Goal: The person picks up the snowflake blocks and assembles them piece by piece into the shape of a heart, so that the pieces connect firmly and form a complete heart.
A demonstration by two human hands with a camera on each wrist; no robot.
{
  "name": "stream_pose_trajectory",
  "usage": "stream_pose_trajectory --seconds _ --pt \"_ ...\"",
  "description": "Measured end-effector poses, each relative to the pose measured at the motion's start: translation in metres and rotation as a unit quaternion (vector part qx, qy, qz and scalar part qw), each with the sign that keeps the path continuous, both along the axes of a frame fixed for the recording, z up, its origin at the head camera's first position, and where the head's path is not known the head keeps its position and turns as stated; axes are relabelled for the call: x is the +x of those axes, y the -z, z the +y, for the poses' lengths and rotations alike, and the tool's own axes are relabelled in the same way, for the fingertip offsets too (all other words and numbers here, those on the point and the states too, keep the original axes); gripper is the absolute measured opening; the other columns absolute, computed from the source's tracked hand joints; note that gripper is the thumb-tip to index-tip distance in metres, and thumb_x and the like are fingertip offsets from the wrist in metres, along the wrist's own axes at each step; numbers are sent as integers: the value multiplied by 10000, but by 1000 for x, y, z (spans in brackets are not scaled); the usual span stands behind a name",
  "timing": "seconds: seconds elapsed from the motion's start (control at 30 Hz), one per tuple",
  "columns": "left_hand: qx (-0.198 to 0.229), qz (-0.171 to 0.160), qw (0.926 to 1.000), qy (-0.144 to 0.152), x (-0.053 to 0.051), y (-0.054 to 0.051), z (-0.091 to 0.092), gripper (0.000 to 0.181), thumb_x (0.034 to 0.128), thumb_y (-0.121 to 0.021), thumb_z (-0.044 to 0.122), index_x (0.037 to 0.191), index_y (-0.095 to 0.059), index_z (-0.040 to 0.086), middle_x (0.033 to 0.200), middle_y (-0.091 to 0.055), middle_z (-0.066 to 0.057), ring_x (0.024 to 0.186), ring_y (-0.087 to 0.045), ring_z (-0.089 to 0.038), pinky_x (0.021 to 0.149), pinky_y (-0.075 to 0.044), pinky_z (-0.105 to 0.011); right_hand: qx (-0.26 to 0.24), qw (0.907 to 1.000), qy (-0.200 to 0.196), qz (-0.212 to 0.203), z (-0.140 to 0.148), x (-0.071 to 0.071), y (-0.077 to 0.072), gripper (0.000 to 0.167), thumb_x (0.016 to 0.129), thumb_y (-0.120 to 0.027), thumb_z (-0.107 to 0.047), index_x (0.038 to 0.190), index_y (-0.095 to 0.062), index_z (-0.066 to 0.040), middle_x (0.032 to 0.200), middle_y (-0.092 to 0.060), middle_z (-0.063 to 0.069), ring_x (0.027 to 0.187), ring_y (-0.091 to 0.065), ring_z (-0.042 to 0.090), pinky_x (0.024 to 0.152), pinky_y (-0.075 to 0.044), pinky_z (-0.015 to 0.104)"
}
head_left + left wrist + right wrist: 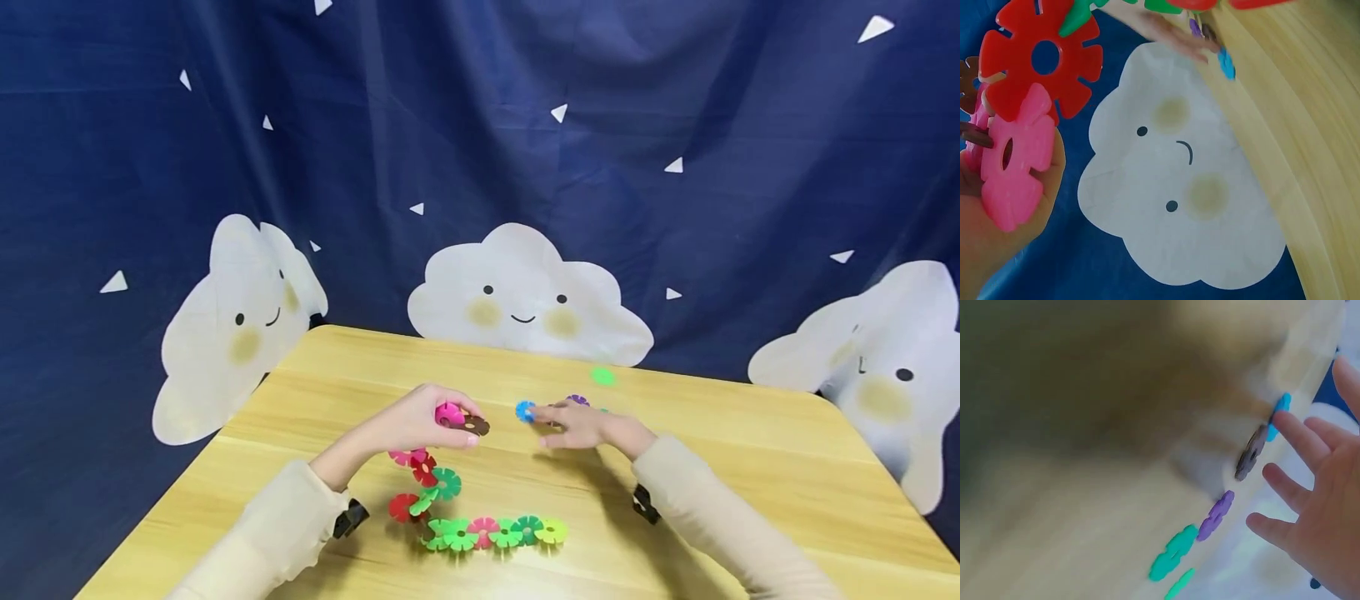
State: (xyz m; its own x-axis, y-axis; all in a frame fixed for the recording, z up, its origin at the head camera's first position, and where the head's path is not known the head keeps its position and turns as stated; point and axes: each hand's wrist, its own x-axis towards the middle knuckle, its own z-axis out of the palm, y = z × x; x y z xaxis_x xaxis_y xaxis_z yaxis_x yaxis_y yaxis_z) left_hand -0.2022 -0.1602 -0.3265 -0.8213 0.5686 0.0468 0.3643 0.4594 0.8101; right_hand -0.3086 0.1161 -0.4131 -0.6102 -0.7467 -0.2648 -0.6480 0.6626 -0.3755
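A linked chain of notched plastic flower discs runs from my left hand (pixel 412 419) toward the table's near side. At its upper end, my left fingers and thumb grip a pink disc (pixel 1007 156) and a brown disc (pixel 477 426). Red discs (pixel 1041 59) and green discs (pixel 446 483) follow, and a yellow disc (pixel 552 532) ends the chain. My right hand (pixel 581 425) reaches over the table with fingers spread. One fingertip is at a blue disc (pixel 1281 415); firm contact cannot be told. Beside that hand lies a loose brown disc (pixel 1252 453).
Loose discs continue in a row: purple disc (pixel 1215 515), teal disc (pixel 1174 553) and light green disc (pixel 603 377) near the far edge. The wooden table (pixel 697 500) meets a dark blue curtain (pixel 480 125) with white clouds behind it.
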Motion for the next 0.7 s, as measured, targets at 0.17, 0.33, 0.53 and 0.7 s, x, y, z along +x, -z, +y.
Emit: stream_pose_trajectory --seconds 0.17,0.33,0.53,0.7 --pt "-39 -18 9999 99 -1 0 8 320 786 -690 232 1033 -649 32 730 -611 27 515 -447 -78 460 -378 -209 -275 9993 -261 -78 26 26 -1 565 921 -515 -325 1352 -384 16 1260 -545 133 1232 -369 434 995 -236 607" --pt "-112 23 9998 160 -1 -4 16 328 781 -695 234 1028 -648 24 662 -573 43 456 -383 -64 424 -318 -193 -776 9966 -249 -103 38 31 -1 488 899 -569 -203 1272 -448 87 978 -670 102 948 -615 229 902 -427 450" --pt "-172 113 9992 335 -4 -6 27 320 777 -700 235 1020 -653 32 661 -566 50 472 -376 -49 435 -323 -188 -500 9953 167 809 29 29 9 587 829 -660 -248 1293 -455 47 777 -609 4 712 -551 102 678 -466 277" --pt "-194 327 9980 497 -4 -6 35 337 761 -714 241 1016 -654 29 680 -568 52 473 -333 -39 453 -313 -190 -249 9927 723 936 23 30 18 401 785 -703 -130 1134 -576 21 997 -555 152 920 -529 304 805 -440 460"
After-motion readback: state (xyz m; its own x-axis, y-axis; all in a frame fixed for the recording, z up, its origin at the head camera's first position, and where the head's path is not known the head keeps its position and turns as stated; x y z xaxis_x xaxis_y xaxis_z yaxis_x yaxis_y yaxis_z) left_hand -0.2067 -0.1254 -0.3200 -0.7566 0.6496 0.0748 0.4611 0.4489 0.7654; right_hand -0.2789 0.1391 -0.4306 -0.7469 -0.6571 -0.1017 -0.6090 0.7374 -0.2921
